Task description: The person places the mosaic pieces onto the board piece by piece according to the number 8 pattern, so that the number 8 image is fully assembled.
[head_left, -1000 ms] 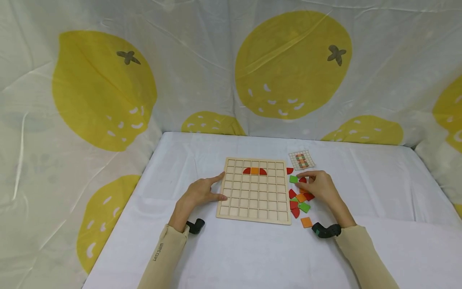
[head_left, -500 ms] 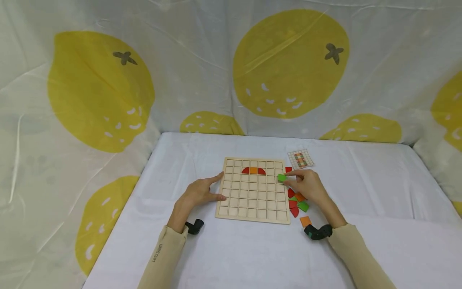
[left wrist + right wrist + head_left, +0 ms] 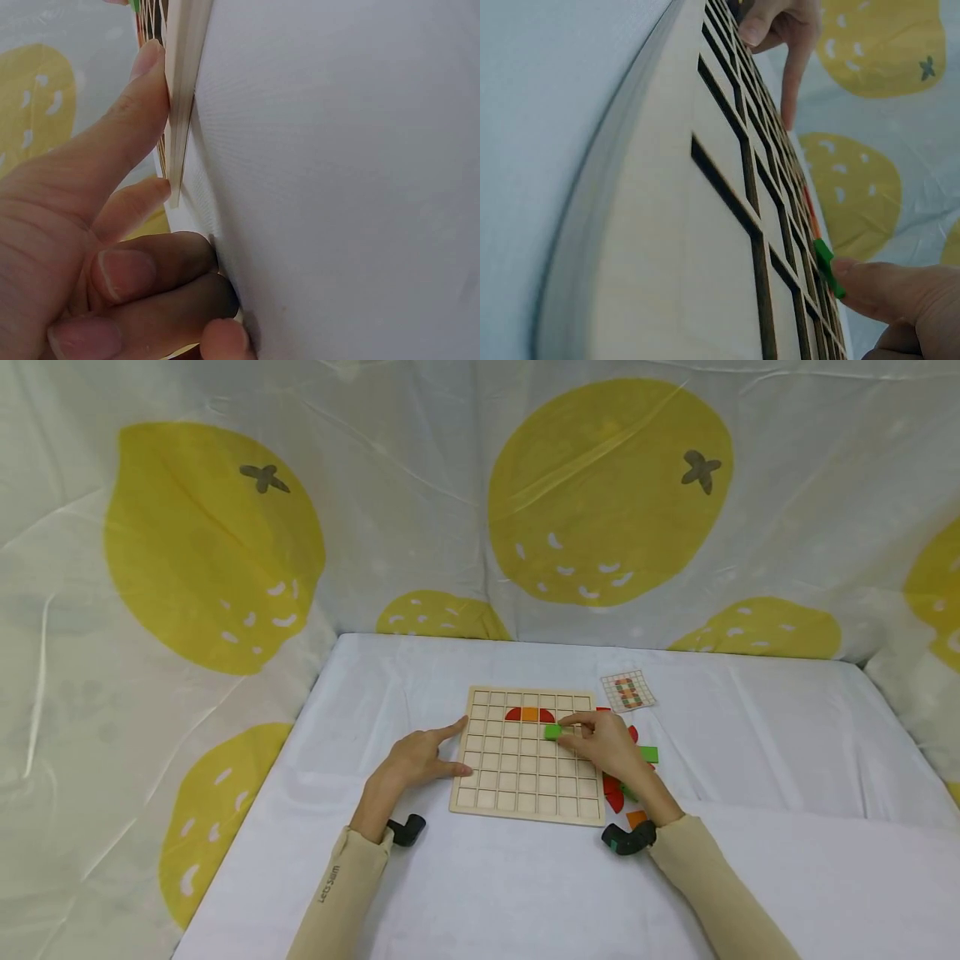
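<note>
A wooden grid board (image 3: 483, 797) lies on the white table. In its second row from the top, a red quarter-round tile (image 3: 513, 715), an orange square tile (image 3: 529, 714) and another red quarter-round tile (image 3: 547, 716) sit side by side. My right hand (image 3: 603, 745) pinches a green square tile (image 3: 552, 732) between thumb and finger over the row below; in the right wrist view the green tile (image 3: 828, 268) is tilted at the grid. My left hand (image 3: 416, 758) touches the board's left edge with outstretched thumb and index finger, its other fingers curled in the left wrist view.
Loose red, green and orange tiles (image 3: 637, 818) lie right of the board, partly hidden by my right hand and forearm. A small pattern card (image 3: 628, 691) with a printed grid lies beyond them. Behind the table hangs a lemon-print cloth (image 3: 420, 485).
My right hand has carried the green square tile leftward from the loose tiles to over the board's middle-right squares. My left hand has stayed at the board's edge.
</note>
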A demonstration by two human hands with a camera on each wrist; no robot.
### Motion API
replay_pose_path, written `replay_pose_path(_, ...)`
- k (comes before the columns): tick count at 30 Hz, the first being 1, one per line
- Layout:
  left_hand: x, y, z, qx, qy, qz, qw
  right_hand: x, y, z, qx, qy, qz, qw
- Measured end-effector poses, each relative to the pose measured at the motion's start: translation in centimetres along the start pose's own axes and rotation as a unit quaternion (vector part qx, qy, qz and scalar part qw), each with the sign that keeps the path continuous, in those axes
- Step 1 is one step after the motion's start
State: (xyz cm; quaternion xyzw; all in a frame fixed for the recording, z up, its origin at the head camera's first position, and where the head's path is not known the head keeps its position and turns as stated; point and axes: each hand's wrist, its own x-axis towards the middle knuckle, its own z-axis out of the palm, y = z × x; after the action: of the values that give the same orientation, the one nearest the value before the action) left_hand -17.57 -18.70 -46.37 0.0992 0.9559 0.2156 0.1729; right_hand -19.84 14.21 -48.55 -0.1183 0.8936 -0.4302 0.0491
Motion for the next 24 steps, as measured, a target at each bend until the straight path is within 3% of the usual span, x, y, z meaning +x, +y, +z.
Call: replay_pose_path(24, 0.07, -0.02, -0.09, 0.004, 0.004, 0.01, 0.9999, 0.45, -0.13, 1.0, 0.018, 0.02, 0.022, 0.9994)
